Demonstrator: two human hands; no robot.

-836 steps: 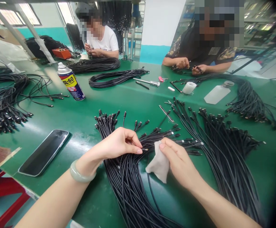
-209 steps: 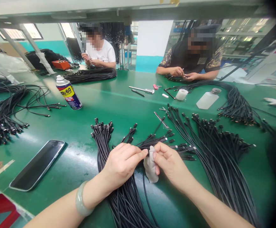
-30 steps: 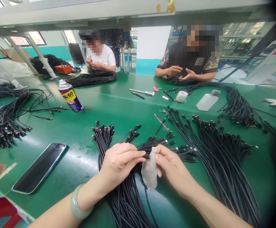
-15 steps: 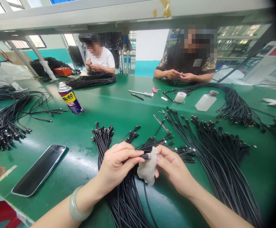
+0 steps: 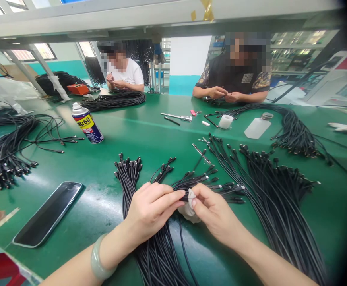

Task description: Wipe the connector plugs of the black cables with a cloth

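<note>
My left hand (image 5: pixel 154 206), with a pale green bangle on its wrist, pinches a black cable by the plug end. Most of that plug is covered by my fingers and the cloth. My right hand (image 5: pixel 212 208) is closed on a small light grey cloth (image 5: pixel 189 214), whose upper fold wraps the plug tip between my hands. Beneath both hands runs a thick bundle of black cables (image 5: pixel 164 258), its plugs fanned out on the green table (image 5: pixel 101 167). Another bundle (image 5: pixel 277 190) of black cables lies to the right of my right hand.
A phone (image 5: pixel 48 214) and a spray can (image 5: pixel 88 123) are on the left, near more cables (image 5: pixel 9 147). Tweezers (image 5: pixel 201 153), a caliper (image 5: pixel 176 116), a white roll (image 5: pixel 225 121) and a clear bottle (image 5: pixel 258 126) lie farther back. Two people work opposite. A shelf beam (image 5: pixel 161 20) crosses overhead.
Half a second ago the metal plug tip showed beside the spread cloth; now the cloth is folded over it and bunched lower. My hands have come closer together, still gripping both.
</note>
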